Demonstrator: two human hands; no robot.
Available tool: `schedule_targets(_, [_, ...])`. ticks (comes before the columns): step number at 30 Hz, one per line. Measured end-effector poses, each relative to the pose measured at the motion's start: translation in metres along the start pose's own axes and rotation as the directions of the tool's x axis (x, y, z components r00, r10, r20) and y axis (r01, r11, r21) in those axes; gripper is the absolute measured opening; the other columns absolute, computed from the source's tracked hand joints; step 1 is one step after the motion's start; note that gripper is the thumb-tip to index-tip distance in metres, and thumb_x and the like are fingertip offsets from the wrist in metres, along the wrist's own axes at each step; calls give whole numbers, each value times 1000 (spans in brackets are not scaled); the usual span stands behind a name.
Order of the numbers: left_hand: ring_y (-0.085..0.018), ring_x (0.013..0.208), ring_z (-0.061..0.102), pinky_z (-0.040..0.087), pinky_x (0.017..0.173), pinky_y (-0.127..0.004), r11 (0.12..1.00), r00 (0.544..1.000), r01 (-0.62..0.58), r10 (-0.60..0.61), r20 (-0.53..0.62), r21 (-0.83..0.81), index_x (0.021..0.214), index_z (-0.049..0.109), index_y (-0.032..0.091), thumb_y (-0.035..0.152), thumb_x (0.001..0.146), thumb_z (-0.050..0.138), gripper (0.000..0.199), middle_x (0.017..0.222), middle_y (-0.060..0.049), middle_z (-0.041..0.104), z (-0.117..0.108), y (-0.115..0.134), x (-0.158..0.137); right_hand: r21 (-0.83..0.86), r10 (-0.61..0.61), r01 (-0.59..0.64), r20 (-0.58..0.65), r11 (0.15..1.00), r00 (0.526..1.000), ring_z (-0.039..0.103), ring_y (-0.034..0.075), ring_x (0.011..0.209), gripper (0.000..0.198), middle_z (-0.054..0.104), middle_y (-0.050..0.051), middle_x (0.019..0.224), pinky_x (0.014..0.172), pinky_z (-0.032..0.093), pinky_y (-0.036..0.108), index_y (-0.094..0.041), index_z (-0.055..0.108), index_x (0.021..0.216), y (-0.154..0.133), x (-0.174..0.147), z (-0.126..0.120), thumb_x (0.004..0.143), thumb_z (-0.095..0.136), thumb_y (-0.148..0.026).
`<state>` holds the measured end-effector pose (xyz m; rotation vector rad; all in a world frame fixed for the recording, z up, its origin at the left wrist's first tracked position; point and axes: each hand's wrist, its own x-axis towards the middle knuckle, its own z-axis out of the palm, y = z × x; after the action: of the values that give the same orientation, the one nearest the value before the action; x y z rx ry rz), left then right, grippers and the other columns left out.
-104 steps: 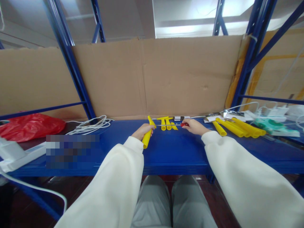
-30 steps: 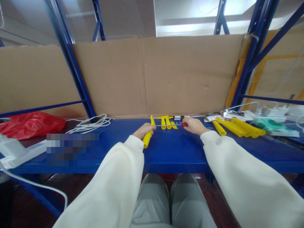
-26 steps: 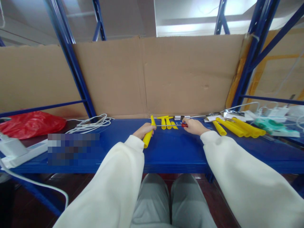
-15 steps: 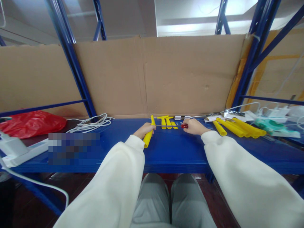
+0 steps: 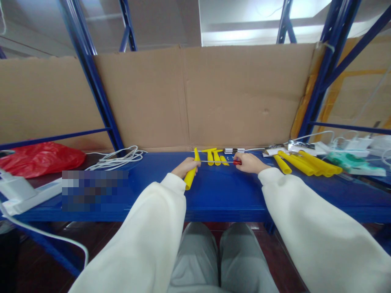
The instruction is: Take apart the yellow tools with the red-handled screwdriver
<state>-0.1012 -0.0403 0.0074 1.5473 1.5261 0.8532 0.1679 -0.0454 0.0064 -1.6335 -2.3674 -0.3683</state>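
Note:
My left hand [image 5: 185, 167] is closed around a yellow tube-like part [image 5: 190, 179], which stands tilted with its wide end towards me. In my right hand [image 5: 250, 162] is the red handle of a screwdriver [image 5: 237, 162]. Its thin metal shaft runs level to the left and meets the yellow part at my left fingers; the tip is hidden there. Just behind the shaft, several yellow pieces [image 5: 217, 158] lie on the blue tabletop [image 5: 226, 191], with small bits beside them.
Several yellow tubes [image 5: 305, 163] lie to the right, near a green-and-white packet [image 5: 351, 162]. Coiled white cable [image 5: 131, 155], a red plastic bag [image 5: 45, 158] and a white power strip [image 5: 36, 195] are on the left. A cardboard panel [image 5: 238, 93] closes off the back.

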Motion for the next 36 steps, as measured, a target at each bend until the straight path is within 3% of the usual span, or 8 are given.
schedule_targets(8, [-13, 40, 51, 41, 43, -22, 1000, 1000, 4, -4, 2, -3, 71, 55, 17, 8, 79, 57, 12, 46, 4, 52, 0, -1, 1, -104, -71, 72, 12, 992, 997, 69, 22, 88, 13, 74, 10, 95, 74, 44, 28, -18, 71, 84, 0, 1, -1, 81, 59, -19])
schedule_targets(14, [-12, 39, 49, 40, 42, -22, 1000, 1000, -2, 2, 1, 1, 71, 54, 17, 7, 80, 55, 13, 45, 4, 50, 0, 0, -2, -98, 67, -62, 53, 993, 996, 69, 23, 85, 15, 75, 9, 92, 68, 42, 27, -20, 68, 96, -4, 0, -5, 84, 60, -21])
schedule_targets(22, [-12, 39, 49, 39, 41, -21, 1000, 1000, -5, 5, -10, -13, 71, 54, 18, 7, 78, 55, 13, 44, 4, 49, 0, -1, -1, -69, -26, 29, 45, 997, 999, 71, 25, 91, 20, 77, 11, 98, 76, 44, 29, -18, 71, 96, -5, -3, -6, 85, 56, -23])
schedule_targets(27, [-13, 39, 49, 40, 42, -22, 1000, 1000, 0, 0, -6, -9, 74, 56, 16, 8, 78, 55, 10, 44, 4, 50, 0, 0, -2, -107, -12, 15, 33, 994, 999, 69, 25, 96, 16, 76, 11, 102, 78, 44, 29, -18, 71, 90, -6, -2, -9, 84, 57, -21])
schedule_targets(33, [-12, 39, 48, 39, 42, -22, 1000, 1000, -2, 2, -3, 3, 76, 57, 15, 8, 80, 53, 9, 43, 4, 50, 1, 1, -3, -71, 88, -83, 67, 994, 994, 68, 23, 85, 17, 75, 9, 92, 67, 41, 27, -20, 67, 99, -7, -3, -8, 83, 60, -22])
schedule_targets(36, [-12, 38, 48, 39, 43, -22, 1000, 1000, -2, 1, -4, -5, 76, 57, 15, 7, 80, 53, 10, 43, 4, 50, 0, 1, -3, -26, 49, -47, 57, 999, 997, 68, 23, 85, 21, 75, 9, 91, 69, 42, 27, -19, 67, 103, -6, -4, -7, 84, 58, -23])
